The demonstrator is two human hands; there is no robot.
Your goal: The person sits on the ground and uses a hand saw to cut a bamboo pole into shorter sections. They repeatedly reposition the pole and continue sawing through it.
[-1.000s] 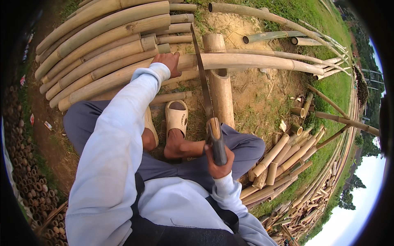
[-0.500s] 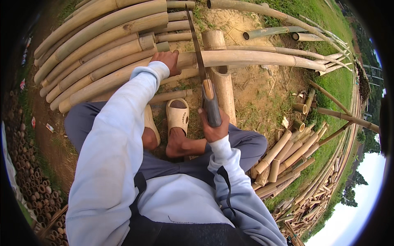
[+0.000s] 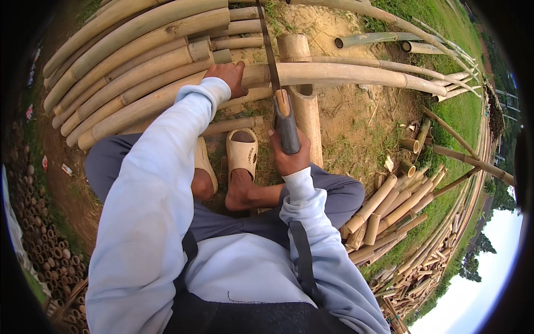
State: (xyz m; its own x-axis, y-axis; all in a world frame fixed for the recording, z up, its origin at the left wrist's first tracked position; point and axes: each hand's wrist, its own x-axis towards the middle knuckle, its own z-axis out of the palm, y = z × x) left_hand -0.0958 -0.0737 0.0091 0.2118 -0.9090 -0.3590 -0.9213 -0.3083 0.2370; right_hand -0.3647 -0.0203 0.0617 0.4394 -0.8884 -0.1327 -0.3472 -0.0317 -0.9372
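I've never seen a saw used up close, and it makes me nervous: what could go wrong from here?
The bare left hand is on the bamboo pole, not far from the saw; a jumping blade might cut it.

The round pole lies across a thick bamboo piece, with just one hand on it, so it could roll or shift.

The feet wear sandals with bare heels, so a dropped saw could hurt them.

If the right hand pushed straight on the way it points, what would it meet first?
Probably the long, round, tan bamboo pole crossed by the thin metal saw blade; the dark grey handle in the right hand looks just short of it. Height is unclear, so it might pass above.
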